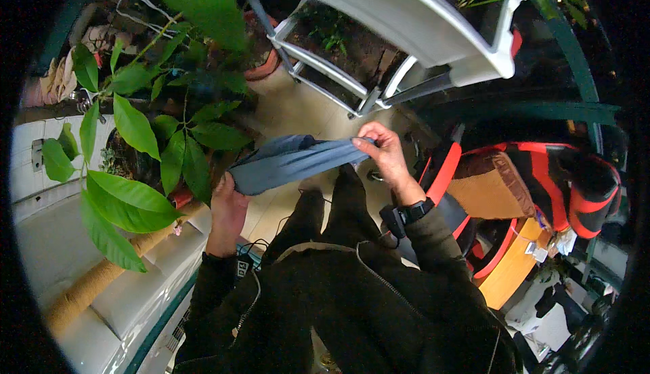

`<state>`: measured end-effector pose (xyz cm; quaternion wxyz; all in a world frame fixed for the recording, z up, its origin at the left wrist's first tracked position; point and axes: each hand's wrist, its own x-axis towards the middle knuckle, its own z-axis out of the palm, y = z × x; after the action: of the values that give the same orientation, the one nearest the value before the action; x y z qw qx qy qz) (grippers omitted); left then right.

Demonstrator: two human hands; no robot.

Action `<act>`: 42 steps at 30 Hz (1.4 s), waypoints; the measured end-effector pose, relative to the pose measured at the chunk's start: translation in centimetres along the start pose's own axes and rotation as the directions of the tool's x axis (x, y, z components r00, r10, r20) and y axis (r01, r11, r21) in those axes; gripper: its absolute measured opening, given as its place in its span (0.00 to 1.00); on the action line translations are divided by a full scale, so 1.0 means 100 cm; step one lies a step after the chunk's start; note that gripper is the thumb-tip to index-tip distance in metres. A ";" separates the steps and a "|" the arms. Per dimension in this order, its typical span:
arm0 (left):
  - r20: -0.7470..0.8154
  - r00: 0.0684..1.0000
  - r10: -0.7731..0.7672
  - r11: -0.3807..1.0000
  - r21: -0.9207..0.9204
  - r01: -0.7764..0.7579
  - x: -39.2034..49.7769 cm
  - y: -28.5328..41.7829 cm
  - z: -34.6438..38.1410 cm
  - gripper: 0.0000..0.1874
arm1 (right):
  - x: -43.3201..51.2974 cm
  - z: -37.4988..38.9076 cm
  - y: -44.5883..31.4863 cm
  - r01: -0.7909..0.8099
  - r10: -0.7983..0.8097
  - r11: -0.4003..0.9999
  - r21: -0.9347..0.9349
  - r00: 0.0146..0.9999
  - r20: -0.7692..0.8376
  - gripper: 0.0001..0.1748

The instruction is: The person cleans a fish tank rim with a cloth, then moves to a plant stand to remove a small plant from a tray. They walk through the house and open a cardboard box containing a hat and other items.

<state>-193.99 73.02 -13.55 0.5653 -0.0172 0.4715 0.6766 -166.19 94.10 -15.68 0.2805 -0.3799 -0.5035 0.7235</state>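
A folded blue-grey cloth (pixel 299 163) is stretched between my two hands in front of my body, above the tiled floor. My left hand (pixel 228 209) grips its left end, which is broader and hangs a little lower. At the narrower right end, my right hand (pixel 382 148) pinches the cloth between thumb and fingers. A darker fold shows along the cloth's upper edge. The fingertips of my left hand are partly hidden behind the fabric. A black watch-like device (pixel 406 216) is strapped to my right wrist.
Leafy green branches (pixel 127 125) rise at the left, near a rope-wrapped post (pixel 101 282) and white cabinets (pixel 61 191). A white and grey folding frame (pixel 325 69) stands ahead. At the right are a black-and-red chair (pixel 546 181) with a tan cushion (pixel 487 191) and a wooden board (pixel 513 267).
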 end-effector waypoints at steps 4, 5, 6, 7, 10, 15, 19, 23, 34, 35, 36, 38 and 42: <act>0.059 0.997 -0.043 0.998 0.048 0.040 -0.015 -0.008 -0.010 0.20 | -0.023 0.010 0.038 0.040 -0.078 0.973 -0.226 0.984 -0.160 0.07; 0.103 0.993 -0.063 0.997 0.049 0.058 -0.019 -0.011 -0.012 0.19 | -0.029 0.014 0.045 0.028 -0.094 0.953 -0.302 0.974 -0.205 0.06; 0.167 0.983 -0.069 0.998 0.013 0.068 -0.021 -0.014 -0.012 0.19 | -0.033 0.020 0.050 -0.093 -0.024 0.911 -0.401 0.960 -0.278 0.06; 0.120 0.983 -0.140 0.990 0.022 0.138 -0.022 -0.016 -0.011 0.19 | -0.040 0.025 0.052 -0.019 -0.153 0.842 -0.540 0.950 -0.273 0.08; 0.101 0.946 -0.308 0.948 -0.045 0.314 -0.024 -0.025 -0.004 0.18 | -0.061 0.044 0.050 0.072 -0.271 0.730 -0.679 0.943 -0.192 0.14; 0.165 0.919 -0.359 0.932 0.120 0.342 -0.024 -0.046 0.013 0.19 | -0.083 0.090 0.034 0.037 0.024 0.947 -0.318 0.982 0.186 0.17; 0.219 0.892 -0.396 0.915 0.173 0.364 -0.024 -0.058 0.022 0.19 | -0.086 0.114 0.033 0.154 -0.045 0.883 -0.443 0.968 0.246 0.25; 0.252 0.879 -0.405 0.913 0.169 0.372 -0.022 -0.061 0.024 0.18 | -0.078 0.105 0.034 0.099 0.043 0.826 -0.555 0.970 0.238 0.17; 0.303 0.950 0.082 0.360 0.880 -0.311 0.009 -0.078 0.024 0.30 | -0.092 0.086 0.005 -0.148 0.130 0.989 0.012 0.899 0.419 0.08; 0.403 0.910 0.096 0.259 0.873 -0.414 0.015 -0.086 0.022 0.30 | -0.097 0.085 -0.002 -0.135 0.117 0.991 0.013 0.900 0.420 0.09; 0.502 0.859 0.099 0.154 0.845 -0.512 0.023 -0.093 0.019 0.30 | -0.102 0.083 -0.009 -0.127 0.099 0.991 0.036 0.898 0.429 0.10; 0.586 0.801 0.126 0.073 0.800 -0.596 0.024 -0.110 0.007 0.28 | -0.110 0.080 -0.020 -0.136 0.064 0.981 0.135 0.897 0.437 0.10; 0.373 0.927 -0.043 0.324 0.883 -0.340 0.049 -0.136 -0.017 0.21 | -0.136 0.052 -0.040 -0.070 0.007 0.958 0.278 0.975 0.221 0.09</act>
<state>-185.97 74.47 -25.67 0.4758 0.4675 0.6709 0.3240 -162.92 82.03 -7.20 0.2610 -0.2641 -0.4144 0.8309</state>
